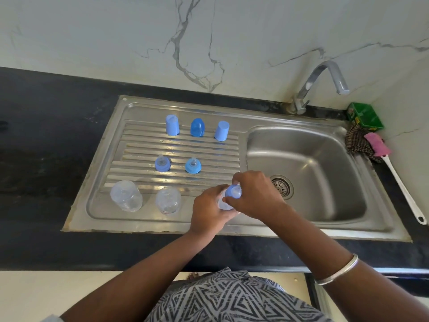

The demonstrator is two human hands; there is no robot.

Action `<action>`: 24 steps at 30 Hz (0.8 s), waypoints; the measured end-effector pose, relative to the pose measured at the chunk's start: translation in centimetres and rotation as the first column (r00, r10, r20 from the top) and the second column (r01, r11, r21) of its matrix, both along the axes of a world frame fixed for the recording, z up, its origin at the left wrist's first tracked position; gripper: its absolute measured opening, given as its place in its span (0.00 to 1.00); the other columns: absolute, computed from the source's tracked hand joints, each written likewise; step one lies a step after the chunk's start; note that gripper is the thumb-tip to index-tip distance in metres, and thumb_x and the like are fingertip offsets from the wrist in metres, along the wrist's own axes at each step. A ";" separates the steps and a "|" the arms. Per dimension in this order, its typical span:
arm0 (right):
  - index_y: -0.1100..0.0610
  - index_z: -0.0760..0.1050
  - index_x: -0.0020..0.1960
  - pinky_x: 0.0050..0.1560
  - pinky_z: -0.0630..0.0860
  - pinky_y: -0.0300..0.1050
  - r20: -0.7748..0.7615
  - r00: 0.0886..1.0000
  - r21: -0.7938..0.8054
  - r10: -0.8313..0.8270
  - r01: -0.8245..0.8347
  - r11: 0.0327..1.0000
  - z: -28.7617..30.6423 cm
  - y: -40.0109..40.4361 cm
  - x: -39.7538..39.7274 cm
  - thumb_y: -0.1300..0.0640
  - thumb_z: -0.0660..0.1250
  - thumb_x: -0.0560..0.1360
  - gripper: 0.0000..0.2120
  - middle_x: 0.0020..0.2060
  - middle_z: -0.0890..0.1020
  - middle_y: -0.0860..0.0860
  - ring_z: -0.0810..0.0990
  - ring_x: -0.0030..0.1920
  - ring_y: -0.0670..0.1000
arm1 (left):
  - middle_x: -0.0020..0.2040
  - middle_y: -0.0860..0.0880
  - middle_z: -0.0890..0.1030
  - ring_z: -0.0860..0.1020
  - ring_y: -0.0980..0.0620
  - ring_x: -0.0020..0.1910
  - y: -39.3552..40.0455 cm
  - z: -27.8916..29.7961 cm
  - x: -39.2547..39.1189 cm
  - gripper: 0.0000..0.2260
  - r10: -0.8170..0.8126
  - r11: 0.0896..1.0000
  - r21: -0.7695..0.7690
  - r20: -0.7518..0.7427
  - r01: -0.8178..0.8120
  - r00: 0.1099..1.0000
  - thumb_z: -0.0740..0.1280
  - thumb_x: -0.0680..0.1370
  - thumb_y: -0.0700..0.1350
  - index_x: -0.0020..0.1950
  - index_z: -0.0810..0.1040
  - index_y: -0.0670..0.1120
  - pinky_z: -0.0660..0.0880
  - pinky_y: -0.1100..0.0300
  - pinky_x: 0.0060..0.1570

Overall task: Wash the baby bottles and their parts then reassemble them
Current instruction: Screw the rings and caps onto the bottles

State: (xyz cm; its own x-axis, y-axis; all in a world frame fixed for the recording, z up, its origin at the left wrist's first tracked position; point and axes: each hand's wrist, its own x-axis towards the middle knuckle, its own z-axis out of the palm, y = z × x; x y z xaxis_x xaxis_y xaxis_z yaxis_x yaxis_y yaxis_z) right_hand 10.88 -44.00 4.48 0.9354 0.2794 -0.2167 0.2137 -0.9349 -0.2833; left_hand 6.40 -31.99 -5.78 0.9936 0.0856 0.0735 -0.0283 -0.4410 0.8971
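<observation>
Reassembly stage, by the look of it: parts stand sorted in rows on the ribbed steel drainboard [130,145], and the tap [325,77] is not running.

Left hand [206,212] is wrapped round the body of a clear plastic baby bottle [224,204], held at the near edge of the drainboard where it meets the sink basin [325,182]. Right hand [253,194] pinches a blue screw collar with its teat [233,191] on the bottle's neck, fingers curled over the top. I judge the collar is being threaded on; whether it is fully seated cannot be told, the fingers cover the joint.

Next move probably calls for a firm twist until the collar stops, then a cap from the far row. Cross-threading is the risk on wet plastic.

Still apart on the drainboard:
- far row: pale blue cap at left [172,125], deeper blue domed cap in the middle [197,127], pale blue cap at right [221,131], all mouth down.
- middle row: two blue collars with clear teats, left collar [162,164] and right collar [193,166], well apart.
- near edge: two clear bottle bodies, left bottle [126,196] and second bottle [168,200], apparently inverted to drain.

Held bottle looks transparent, clean, small; the collar is a mid blue.

A pink-headed, white-handled brush [394,173] lies on the sink's right rim.
</observation>
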 end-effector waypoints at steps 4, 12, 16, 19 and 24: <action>0.56 0.78 0.52 0.42 0.71 0.43 0.021 0.999 -0.015 0.048 -0.048 0.999 -0.8 -0.1 -0.2 0.45 0.72 0.71 0.17 0.45 0.77 0.51 0.77 0.44 0.53 | 0.50 0.61 0.84 0.81 0.61 0.52 -0.2 -0.3 0.0 0.22 0.027 0.999 -0.018 0.011 -0.026 1.000 0.79 0.64 0.45 0.57 0.82 0.56 0.78 0.57 0.53; 0.54 0.77 0.52 0.40 0.72 0.43 0.080 0.996 -0.007 0.033 -0.032 0.999 -1.5 -0.4 -0.9 0.42 0.70 0.73 0.17 0.47 0.77 0.48 0.78 0.44 0.53 | 0.51 0.59 0.84 0.81 0.60 0.51 -0.1 -0.2 -0.2 0.20 0.026 1.000 -0.009 0.025 -0.026 0.999 0.78 0.66 0.48 0.57 0.81 0.54 0.78 0.57 0.52; 0.55 0.77 0.51 0.40 0.73 0.44 0.102 0.994 -0.020 0.039 -0.037 0.999 -1.7 -0.6 -0.9 0.40 0.68 0.74 0.18 0.45 0.77 0.48 0.78 0.43 0.52 | 0.52 0.59 0.84 0.80 0.61 0.52 -0.2 -0.1 -0.3 0.21 0.022 1.000 0.018 0.022 -0.023 0.999 0.79 0.67 0.51 0.59 0.81 0.54 0.78 0.62 0.53; 0.50 0.78 0.49 0.43 0.77 0.46 -0.013 0.992 0.043 0.122 -0.121 0.992 -1.5 -1.7 0.5 0.35 0.69 0.69 0.20 0.44 0.78 0.45 0.79 0.44 0.50 | 0.50 0.62 0.84 0.80 0.63 0.51 0.0 0.3 -0.2 0.22 0.020 1.000 0.011 -0.003 -0.020 1.000 0.80 0.65 0.51 0.57 0.81 0.57 0.77 0.62 0.53; 0.48 0.81 0.55 0.49 0.80 0.49 -0.102 0.993 0.283 0.067 -0.036 0.959 -1.4 -3.7 3.7 0.26 0.61 0.69 0.30 0.38 0.82 0.42 0.82 0.42 0.46 | 0.53 0.62 0.83 0.79 0.64 0.54 -0.2 0.1 -0.3 0.26 0.059 0.998 -0.007 -0.083 -0.060 0.995 0.81 0.63 0.55 0.59 0.80 0.56 0.75 0.65 0.57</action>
State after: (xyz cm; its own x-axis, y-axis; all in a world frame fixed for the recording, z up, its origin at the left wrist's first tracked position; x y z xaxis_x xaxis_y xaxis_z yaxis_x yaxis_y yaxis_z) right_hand 14.53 -47.73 3.10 0.8931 0.3907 -0.2232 0.2124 -0.8033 -0.5564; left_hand 6.07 -32.15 -5.64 0.9894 0.1451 -0.0097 0.0721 -0.4312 0.8994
